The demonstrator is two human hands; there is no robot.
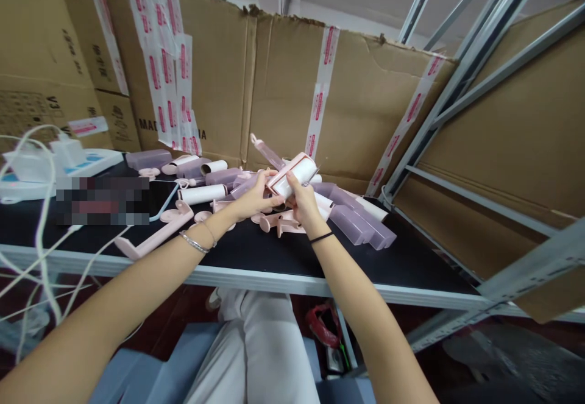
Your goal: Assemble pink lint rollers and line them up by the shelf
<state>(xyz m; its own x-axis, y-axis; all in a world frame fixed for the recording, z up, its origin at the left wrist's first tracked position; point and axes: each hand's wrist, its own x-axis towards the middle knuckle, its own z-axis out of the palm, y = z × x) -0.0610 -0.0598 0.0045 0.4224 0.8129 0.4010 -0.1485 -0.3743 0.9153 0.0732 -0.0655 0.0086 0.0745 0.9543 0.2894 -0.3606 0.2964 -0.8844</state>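
Note:
Both my hands hold a white lint roller [299,170] with a pink frame, raised a little above the black tabletop [256,248]. My left hand [253,197] grips its left end, fingers curled round it. My right hand [302,202] clasps it from below, thumb on the roll. The roller's pink handle [267,151] sticks up to the left behind my fingers. Under my hands lies a heap of pink handles [278,224], white rolls [201,194] and translucent purple covers [361,224].
A loose pink handle [155,236] lies at the left of the heap. A phone [114,200] and white chargers with cables [41,166] sit at the far left. Taped cardboard boxes [283,87] wall the back. Metal shelf struts [457,75] rise at the right.

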